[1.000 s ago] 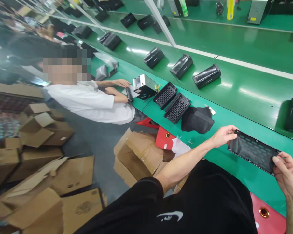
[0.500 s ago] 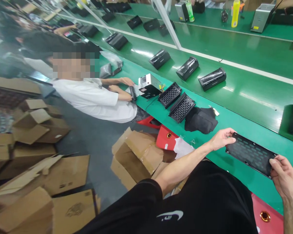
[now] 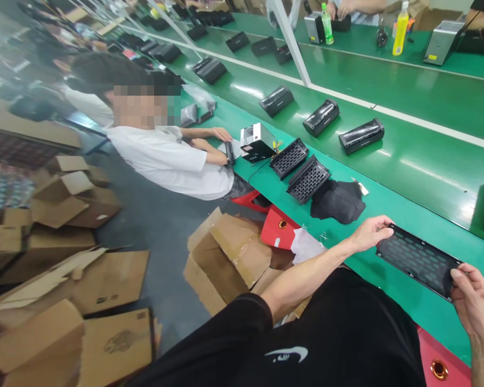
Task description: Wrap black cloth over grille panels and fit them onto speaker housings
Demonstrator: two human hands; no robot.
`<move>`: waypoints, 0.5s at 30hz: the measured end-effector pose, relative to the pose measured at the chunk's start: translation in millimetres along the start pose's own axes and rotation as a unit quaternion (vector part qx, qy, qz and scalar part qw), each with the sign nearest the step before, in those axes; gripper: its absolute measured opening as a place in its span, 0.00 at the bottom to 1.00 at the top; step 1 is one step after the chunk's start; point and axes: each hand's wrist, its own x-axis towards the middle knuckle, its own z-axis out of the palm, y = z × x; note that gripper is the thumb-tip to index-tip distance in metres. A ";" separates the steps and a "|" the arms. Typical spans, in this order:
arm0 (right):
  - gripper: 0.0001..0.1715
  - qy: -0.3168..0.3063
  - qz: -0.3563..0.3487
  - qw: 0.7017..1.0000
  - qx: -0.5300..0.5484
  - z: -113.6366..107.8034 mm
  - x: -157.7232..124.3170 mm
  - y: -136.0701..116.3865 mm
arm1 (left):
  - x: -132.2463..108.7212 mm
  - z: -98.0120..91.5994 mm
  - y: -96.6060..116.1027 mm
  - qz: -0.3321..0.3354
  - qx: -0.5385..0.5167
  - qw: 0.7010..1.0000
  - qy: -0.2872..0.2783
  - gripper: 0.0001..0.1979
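Both ends of a slotted black panel [image 3: 419,262] are pinched, by the left hand [image 3: 373,234] and right hand [image 3: 474,298], over the green surface [image 3: 427,309], seemingly a holding or checking step whose next move calls for even support.

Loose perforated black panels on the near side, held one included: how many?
3: one panel held between left hand and right hand; two more, one beside the other, on the green bench by the black sheets. Others may be hidden.
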 end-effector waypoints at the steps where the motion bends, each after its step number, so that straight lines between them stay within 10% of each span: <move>1: 0.35 -0.002 -0.004 1.000 0.001 -0.5 0.4 0.5 | -0.6 -0.4 0.5 -0.008 -0.018 1.000 -0.005 0.27; 15: 0.35 -0.001 -0.023 1.000 -0.009 1.5 3.7 2.3 | -3.0 -15.4 -5.8 -0.046 -0.149 0.986 -0.060 0.37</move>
